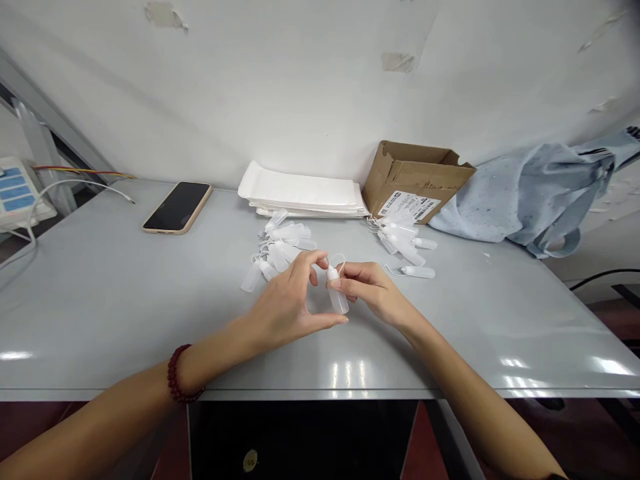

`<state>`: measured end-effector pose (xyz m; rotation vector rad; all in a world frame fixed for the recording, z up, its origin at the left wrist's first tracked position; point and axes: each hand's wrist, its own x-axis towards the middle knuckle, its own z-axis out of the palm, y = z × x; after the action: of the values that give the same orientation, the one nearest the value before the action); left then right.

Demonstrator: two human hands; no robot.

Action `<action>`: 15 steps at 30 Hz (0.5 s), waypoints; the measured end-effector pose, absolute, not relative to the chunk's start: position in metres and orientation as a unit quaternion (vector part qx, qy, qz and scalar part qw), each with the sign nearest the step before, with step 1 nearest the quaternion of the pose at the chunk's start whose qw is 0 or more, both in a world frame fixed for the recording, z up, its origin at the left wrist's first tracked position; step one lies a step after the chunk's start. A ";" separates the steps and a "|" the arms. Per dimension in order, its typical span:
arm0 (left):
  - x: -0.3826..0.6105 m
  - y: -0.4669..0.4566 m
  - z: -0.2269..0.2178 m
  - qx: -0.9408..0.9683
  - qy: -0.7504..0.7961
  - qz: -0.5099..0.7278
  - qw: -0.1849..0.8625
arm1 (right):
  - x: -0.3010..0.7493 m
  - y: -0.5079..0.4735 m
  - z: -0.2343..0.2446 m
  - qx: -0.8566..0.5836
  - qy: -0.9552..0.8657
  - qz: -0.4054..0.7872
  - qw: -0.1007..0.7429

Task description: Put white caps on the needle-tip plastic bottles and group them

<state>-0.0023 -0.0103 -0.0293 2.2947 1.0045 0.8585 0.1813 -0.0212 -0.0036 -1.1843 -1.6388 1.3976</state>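
Note:
A small translucent squeeze bottle (pixel 339 301) with a white cap and a thin needle tip is held up above the table, slightly tilted. My right hand (pixel 373 287) pinches it near the cap from the right. Around its left side, my left hand (pixel 285 300) is spread in a wide C, the index finger at the needle tip and the thumb close under the base. Whether that thumb touches the base I cannot tell. Behind my left hand lies a pile of similar bottles (pixel 283 252). Another group of bottles (pixel 400 237) lies to the right, with a single bottle (pixel 419 272) nearer me.
A stack of white envelope-like sheets (pixel 305 190) rests against the wall, next to an open cardboard box (pixel 425 177). A phone (pixel 177 208) lies at the left on the grey table (pixel 125 300). Light blue fabric (pixel 520 193) covers the back right; a white cable (pixel 90 181) crosses the left edge.

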 end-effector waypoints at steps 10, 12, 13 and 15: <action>-0.003 -0.011 -0.025 0.862 0.354 0.299 0.204 | 0.181 -0.021 -0.004 -0.445 -0.634 0.542 0.327; -0.005 -0.010 -0.023 0.862 0.360 0.299 0.193 | 0.180 -0.022 -0.002 -0.449 -0.640 0.534 0.322; -0.006 -0.008 -0.021 0.860 0.366 0.302 0.186 | 0.180 -0.022 -0.001 -0.452 -0.644 0.529 0.317; -0.009 -0.003 -0.016 0.850 0.390 0.313 0.169 | 0.184 -0.021 0.000 -0.467 -0.661 0.504 0.302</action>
<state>-0.0092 -0.0034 -0.0158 2.4159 1.1076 0.8903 0.1837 -0.0205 0.0000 -1.2387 -1.7529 1.3364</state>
